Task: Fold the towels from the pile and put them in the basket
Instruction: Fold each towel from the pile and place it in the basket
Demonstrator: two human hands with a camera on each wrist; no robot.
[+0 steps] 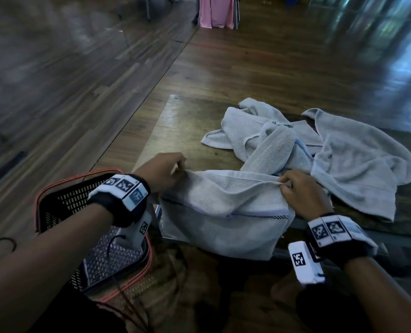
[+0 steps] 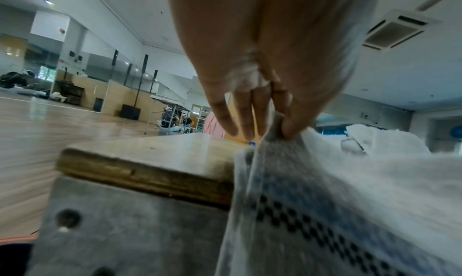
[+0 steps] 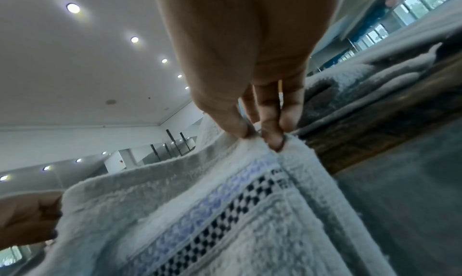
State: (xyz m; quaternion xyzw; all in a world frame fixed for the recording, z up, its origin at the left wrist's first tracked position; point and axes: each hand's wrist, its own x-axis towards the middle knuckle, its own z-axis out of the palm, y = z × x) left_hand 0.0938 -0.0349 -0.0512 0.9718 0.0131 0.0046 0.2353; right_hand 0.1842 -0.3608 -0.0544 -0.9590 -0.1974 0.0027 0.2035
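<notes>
Both hands pinch the towel (image 1: 223,212) stretched between them: left hand (image 1: 162,170), right hand (image 1: 300,191). Left grip looks thin, though blurred; a tug could drop that corner beside the basket (image 1: 55,200).

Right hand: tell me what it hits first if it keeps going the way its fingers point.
Probably the rumpled towel pile just beyond the right hand, though depth is uncertain.

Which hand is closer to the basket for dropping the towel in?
The left hand. The basket sits right under the left arm, beside the table. The right hand pinches the towel's far corner, away from the basket. Both hands hold it now.
</notes>
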